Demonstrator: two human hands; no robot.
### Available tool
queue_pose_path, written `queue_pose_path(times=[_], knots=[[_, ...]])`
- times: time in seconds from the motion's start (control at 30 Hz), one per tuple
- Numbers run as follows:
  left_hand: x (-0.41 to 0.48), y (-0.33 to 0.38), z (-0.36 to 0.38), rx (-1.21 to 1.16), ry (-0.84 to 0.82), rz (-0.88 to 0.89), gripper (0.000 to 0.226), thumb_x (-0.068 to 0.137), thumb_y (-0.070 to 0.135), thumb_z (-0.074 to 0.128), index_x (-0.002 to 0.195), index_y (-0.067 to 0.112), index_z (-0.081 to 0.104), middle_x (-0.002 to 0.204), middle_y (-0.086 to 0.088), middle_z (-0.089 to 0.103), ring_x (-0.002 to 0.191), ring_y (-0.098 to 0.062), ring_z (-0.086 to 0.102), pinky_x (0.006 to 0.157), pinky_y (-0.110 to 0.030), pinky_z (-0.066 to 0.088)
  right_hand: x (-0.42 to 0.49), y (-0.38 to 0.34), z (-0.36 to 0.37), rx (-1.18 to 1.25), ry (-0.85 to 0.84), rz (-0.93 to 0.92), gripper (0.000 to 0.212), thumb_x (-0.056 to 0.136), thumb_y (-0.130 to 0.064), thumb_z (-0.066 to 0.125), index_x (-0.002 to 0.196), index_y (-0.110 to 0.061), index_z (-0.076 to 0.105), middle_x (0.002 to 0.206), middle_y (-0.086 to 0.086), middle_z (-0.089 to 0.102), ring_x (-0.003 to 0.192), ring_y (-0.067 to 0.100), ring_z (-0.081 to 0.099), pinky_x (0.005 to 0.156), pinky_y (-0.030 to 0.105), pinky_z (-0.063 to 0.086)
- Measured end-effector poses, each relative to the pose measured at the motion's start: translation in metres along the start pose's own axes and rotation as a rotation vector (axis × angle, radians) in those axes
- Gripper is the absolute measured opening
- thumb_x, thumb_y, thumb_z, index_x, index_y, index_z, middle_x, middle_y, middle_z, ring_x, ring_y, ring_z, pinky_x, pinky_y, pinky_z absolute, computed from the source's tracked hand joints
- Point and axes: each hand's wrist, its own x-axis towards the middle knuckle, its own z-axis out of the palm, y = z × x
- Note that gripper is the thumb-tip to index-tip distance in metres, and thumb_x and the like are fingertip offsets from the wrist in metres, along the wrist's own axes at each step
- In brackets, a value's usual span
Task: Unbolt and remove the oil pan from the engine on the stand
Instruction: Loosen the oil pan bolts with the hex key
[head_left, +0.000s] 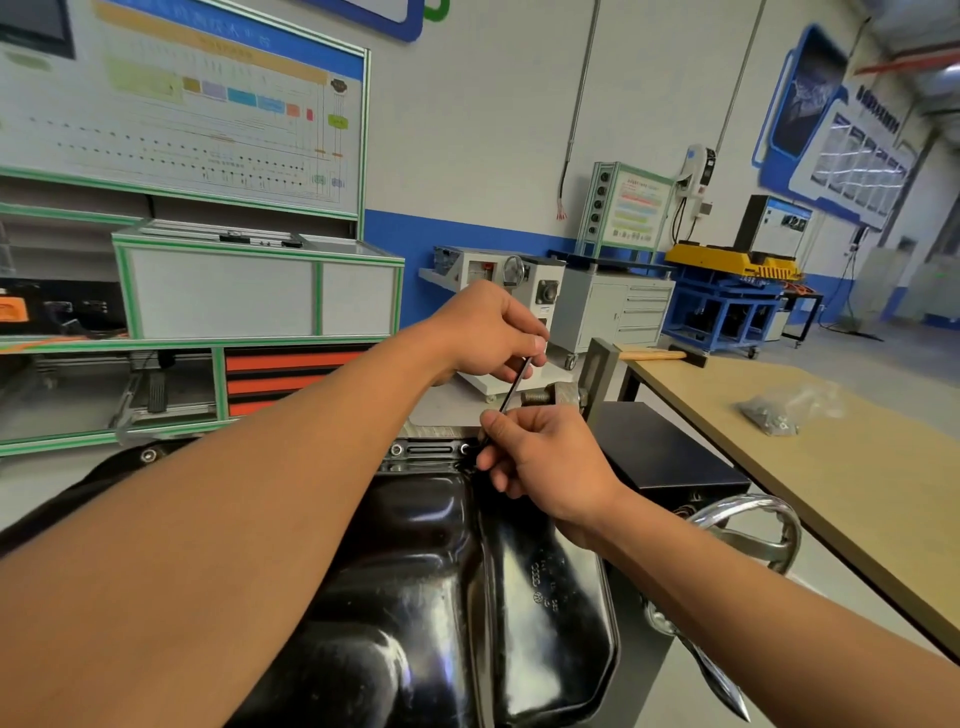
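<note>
**Far-corner bolt under the key, pan not yet free**

The glossy black stamped-steel oil pan (441, 571) sits bottom-up on the engine directly below the camera, its flange lying flat against the block along the far edge. The step in hand looks like unbolting. The left hand (488, 332) pinches the upper end of a thin black steel key (511, 387). The right hand (540, 457) pinches its lower shaft and guides the tip to the flange's far right corner. Fingers hide the tip, so I cannot tell whether it is seated. A small silver bolt head (396, 449) sits just to the left, so more fasteners probably wait. The next move likely calls for holding the key square and turning from the top.

A grey threaded clamp screw (537, 397) stands close behind the key and may limit its swing. The chrome handwheel (748, 519) and tan wooden tabletop (831, 493) lie well apart on the right.
</note>
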Motion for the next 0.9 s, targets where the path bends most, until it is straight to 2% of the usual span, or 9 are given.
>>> queue_pose_path(times=[0.13,0.27,0.4,0.53,0.77,0.9], knots=[[0.001,-0.002,0.001,0.022,0.005,-0.012,0.009,0.093,0.006,0.066,0.094,0.013,0.072,0.085,-0.006,0.077,0.073,-0.015,0.071,0.056,-0.019,0.054,0.000,0.000,0.002,-0.018,0.019,-0.011,0.038,0.102,-0.025,0.057,0.068,-0.009,0.062,0.065,0.016,0.065,0.049,0.023,0.046,0.044,0.025,0.038],[0.001,-0.003,-0.008,0.011,0.010,-0.044,0.012,0.094,0.005,0.065,0.104,0.006,0.071,0.084,-0.006,0.076,0.068,-0.011,0.071,0.059,-0.021,0.057,-0.002,-0.002,-0.001,-0.063,0.005,-0.032,0.034,0.103,-0.022,0.055,0.076,-0.004,0.064,0.064,0.015,0.065,0.045,0.019,0.050,0.041,0.022,0.040],[0.000,0.001,-0.014,-0.033,-0.017,-0.057,0.011,0.095,0.003,0.063,0.100,0.008,0.070,0.084,-0.007,0.076,0.067,-0.011,0.073,0.058,-0.021,0.056,-0.004,-0.005,-0.001,-0.033,-0.013,-0.041,0.029,0.103,-0.018,0.055,0.081,0.000,0.063,0.060,0.007,0.064,0.040,0.011,0.053,0.039,0.018,0.041],[-0.001,0.003,-0.018,-0.037,-0.009,-0.073,0.012,0.095,0.002,0.062,0.097,0.009,0.071,0.081,-0.006,0.077,0.067,-0.013,0.073,0.056,-0.019,0.055,-0.003,-0.009,0.002,0.003,-0.045,-0.041,0.028,0.101,-0.017,0.058,0.079,-0.001,0.061,0.060,0.007,0.064,0.041,0.010,0.057,0.041,0.018,0.046],[-0.007,-0.002,-0.039,-0.111,0.048,-0.130,0.008,0.094,0.001,0.062,0.094,0.005,0.068,0.075,-0.008,0.076,0.065,-0.015,0.074,0.058,-0.021,0.059,0.006,-0.022,-0.003,-0.314,-0.092,-0.082,0.036,0.102,-0.021,0.057,0.068,-0.009,0.058,0.059,0.006,0.065,0.042,0.015,0.057,0.045,0.025,0.046],[-0.012,0.001,-0.046,-0.128,0.042,-0.149,0.007,0.094,0.001,0.062,0.095,0.004,0.068,0.075,-0.007,0.077,0.069,-0.016,0.075,0.061,-0.022,0.060,0.006,-0.019,-0.003,-0.341,-0.096,-0.115,0.036,0.102,-0.022,0.058,0.068,-0.010,0.060,0.059,0.007,0.065,0.043,0.016,0.058,0.046,0.028,0.048]])
